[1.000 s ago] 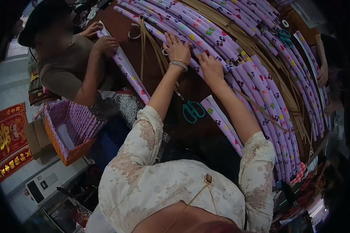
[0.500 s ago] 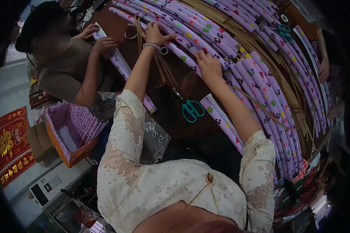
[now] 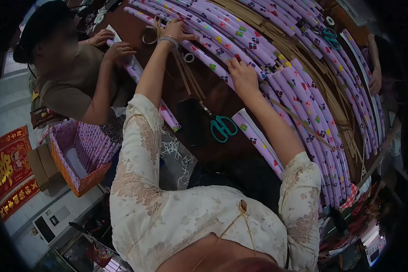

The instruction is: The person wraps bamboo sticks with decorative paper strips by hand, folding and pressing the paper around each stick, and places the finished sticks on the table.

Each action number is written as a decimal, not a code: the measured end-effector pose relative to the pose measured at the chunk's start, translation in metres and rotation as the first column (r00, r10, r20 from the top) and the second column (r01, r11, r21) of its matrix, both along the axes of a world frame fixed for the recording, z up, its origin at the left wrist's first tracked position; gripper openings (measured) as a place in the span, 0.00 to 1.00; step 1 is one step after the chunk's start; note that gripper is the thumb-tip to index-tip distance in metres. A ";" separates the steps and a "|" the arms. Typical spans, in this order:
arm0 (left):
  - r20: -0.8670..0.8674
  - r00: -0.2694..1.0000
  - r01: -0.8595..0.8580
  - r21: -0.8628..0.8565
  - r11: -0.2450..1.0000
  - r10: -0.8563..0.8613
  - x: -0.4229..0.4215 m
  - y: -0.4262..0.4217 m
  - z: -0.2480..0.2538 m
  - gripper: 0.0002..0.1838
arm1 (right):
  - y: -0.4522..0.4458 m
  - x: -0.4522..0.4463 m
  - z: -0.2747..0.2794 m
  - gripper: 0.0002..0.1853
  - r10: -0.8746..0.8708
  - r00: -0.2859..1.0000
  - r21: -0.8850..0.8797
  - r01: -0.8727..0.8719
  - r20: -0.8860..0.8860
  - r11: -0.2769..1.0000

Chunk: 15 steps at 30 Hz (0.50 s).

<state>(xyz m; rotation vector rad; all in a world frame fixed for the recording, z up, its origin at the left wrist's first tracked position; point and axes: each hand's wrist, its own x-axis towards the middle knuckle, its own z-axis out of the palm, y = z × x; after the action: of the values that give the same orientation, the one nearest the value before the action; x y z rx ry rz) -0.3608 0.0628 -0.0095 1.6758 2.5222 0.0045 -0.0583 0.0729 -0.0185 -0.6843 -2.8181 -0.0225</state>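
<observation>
Over at the near edge of the dark brown table (image 3: 127,25), both of this person's bare hands are down on the work. Now look at the left hand (image 3: 174,31): reached far out, thumb spread well apart from the fingers, lying over a long, glossy lilac paper tube (image 3: 206,61) printed with coloured squares. And the right hand (image 3: 243,78), bent-fingered, rests at the same tube's nearer end; whether those fingertips pinch anything, I can't tell from where I'm standing. That tube lies slantwise, foremost in the row of matching rolls, and I'd say the hands sit well apart so that something so long and round is steadied at two places. Flat tan strips (image 3: 183,75) trail from beneath the left hand's side, with a small white ring of tape (image 3: 189,60) just beside them. Closer in, teal-handled scissors (image 3: 224,129) lie loose, handles towards the person, presumably for an easy pick-up. Off to the left, a co-worker in a dark hat (image 3: 72,88) has both hands on another lilac roll (image 3: 131,72), likely spaced for the same steadiness.
</observation>
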 end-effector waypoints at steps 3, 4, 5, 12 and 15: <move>-0.031 0.999 0.025 -0.019 0.999 -0.026 0.001 -0.001 0.012 0.38 | 0.000 0.001 0.000 0.22 0.001 1.000 0.001 -0.001 0.000 1.000; -0.031 0.999 0.028 -0.017 0.999 -0.029 -0.005 -0.001 0.008 0.38 | 0.000 0.000 -0.001 0.22 -0.001 1.000 0.004 0.001 0.000 1.000; 0.032 0.999 0.033 -0.024 0.999 -0.033 -0.014 0.000 0.002 0.38 | 0.000 0.000 -0.002 0.20 -0.009 1.000 -0.005 0.009 -0.030 1.000; -0.096 0.972 -0.202 0.110 0.973 0.213 0.062 -0.013 0.019 0.43 | -0.001 -0.001 -0.003 0.19 -0.023 0.999 0.002 0.023 -0.039 1.000; -0.095 0.976 -0.179 0.148 0.973 0.194 0.088 -0.012 0.008 0.51 | -0.001 -0.001 -0.003 0.19 -0.024 0.999 0.003 0.024 -0.042 1.000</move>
<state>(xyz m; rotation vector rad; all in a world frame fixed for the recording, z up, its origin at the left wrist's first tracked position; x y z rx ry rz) -0.2723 0.0510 -0.0015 1.5146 2.8131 0.1098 -0.0596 0.0723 -0.0215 -0.7091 -2.7690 -0.0174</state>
